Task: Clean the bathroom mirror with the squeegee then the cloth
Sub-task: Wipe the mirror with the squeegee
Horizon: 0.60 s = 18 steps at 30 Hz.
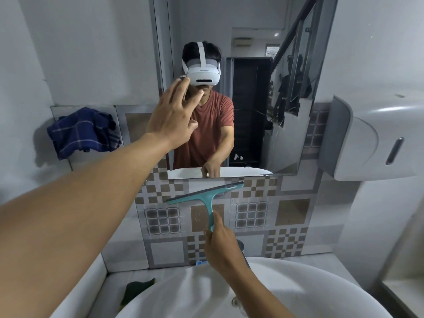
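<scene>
The right hand (220, 244) grips the teal squeegee (206, 198) blade-up below the mirror (250, 99), seemingly poised to wipe, while the left hand (172, 115) reaches glassward with fingers (181, 88) spread wide.

The person wears a rust-red T-shirt (213, 125) and a white headset (203, 75).

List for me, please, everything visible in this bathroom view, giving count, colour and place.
mirror: one, reflective, on the wall above the tiles
squeegee: one, teal, just below the mirror's lower edge
cloth: one, dark blue checked, ledge left of the mirror
tiled wall: one, grey and brown, under the mirror
sink: one, white, bottom of view
dispenser: one, white-grey, wall right of the mirror
left hand: one, fingers spread, raised before the mirror
right hand: one, gripping the squeegee handle
</scene>
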{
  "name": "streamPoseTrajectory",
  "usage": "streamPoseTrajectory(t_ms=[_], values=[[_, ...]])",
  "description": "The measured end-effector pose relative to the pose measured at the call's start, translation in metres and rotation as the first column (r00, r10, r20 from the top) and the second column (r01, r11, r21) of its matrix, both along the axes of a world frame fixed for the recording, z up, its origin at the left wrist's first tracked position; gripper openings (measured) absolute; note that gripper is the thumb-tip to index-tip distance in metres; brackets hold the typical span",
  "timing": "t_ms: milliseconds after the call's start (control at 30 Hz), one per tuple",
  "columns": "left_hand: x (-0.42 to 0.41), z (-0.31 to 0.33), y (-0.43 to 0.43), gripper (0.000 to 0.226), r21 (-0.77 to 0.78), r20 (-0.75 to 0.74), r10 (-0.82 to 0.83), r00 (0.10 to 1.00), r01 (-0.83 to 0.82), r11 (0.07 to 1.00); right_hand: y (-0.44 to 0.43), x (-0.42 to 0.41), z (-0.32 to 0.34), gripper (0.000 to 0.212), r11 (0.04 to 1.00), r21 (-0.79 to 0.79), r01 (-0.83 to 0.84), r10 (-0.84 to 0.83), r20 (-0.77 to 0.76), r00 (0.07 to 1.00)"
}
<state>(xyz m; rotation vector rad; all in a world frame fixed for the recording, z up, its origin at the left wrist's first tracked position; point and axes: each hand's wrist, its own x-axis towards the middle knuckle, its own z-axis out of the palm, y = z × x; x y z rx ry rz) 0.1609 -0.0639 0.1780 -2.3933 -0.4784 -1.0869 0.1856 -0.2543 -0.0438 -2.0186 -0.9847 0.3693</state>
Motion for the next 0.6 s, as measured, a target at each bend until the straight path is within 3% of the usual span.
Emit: streamPoseTrajectory(t_ms=[133,300,433,600], values=[[-0.003,-0.001,-0.008,0.075,-0.057,-0.010,-0.003,1.000,0.002,0.998,-0.018,0.003,0.011,0.029,1.000,-0.017,0.006,-0.006,0.042,0.999],[-0.019,-0.022,-0.042,0.068,-0.210,-0.063,-0.084,0.994,0.069,0.975,-0.046,0.015,0.040,0.033,0.997,-0.056,-0.056,0.057,0.018,0.998],[-0.028,-0.051,-0.084,0.045,-0.407,-0.132,-0.272,0.953,0.198,0.892,-0.069,0.025,0.070,0.037,0.992,-0.100,-0.073,0.085,0.118,0.989],[-0.037,-0.073,-0.128,0.033,-0.629,-0.175,-0.365,0.914,0.181,0.756,-0.096,0.038,0.108,0.035,0.991,-0.103,-0.081,0.100,0.193,0.976]])
